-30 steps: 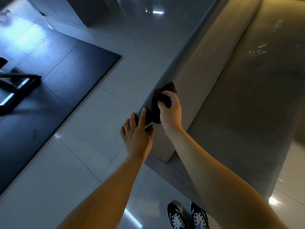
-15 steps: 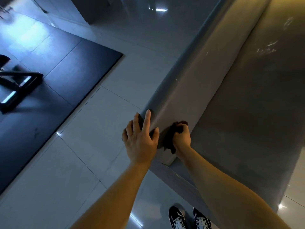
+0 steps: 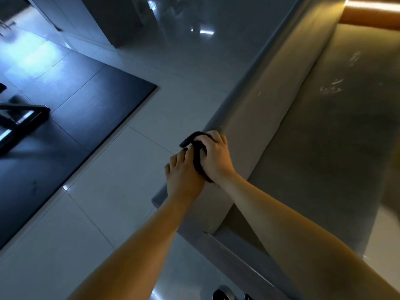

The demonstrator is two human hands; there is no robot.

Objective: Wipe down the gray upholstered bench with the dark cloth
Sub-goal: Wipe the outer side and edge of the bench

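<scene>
Pressing the dark cloth point(image 3: 198, 158) onto the rounded top edge of the gray upholstered bench point(image 3: 303, 137) with the right hand point(image 3: 216, 160), fingers point(image 3: 213, 137) curled around it; bracing beside it with the left hand point(image 3: 184, 178), fingers loose, touching the cloth.

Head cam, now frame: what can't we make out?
Head view only.
1. dark cloth: mostly under the right hand; its size is hidden.
2. left hand: whether its fingertips touch the cloth is unclear in the dim light.
3. shoes: cut off by the bottom edge.
4. black frame: cut by the left edge, blurred.
</scene>
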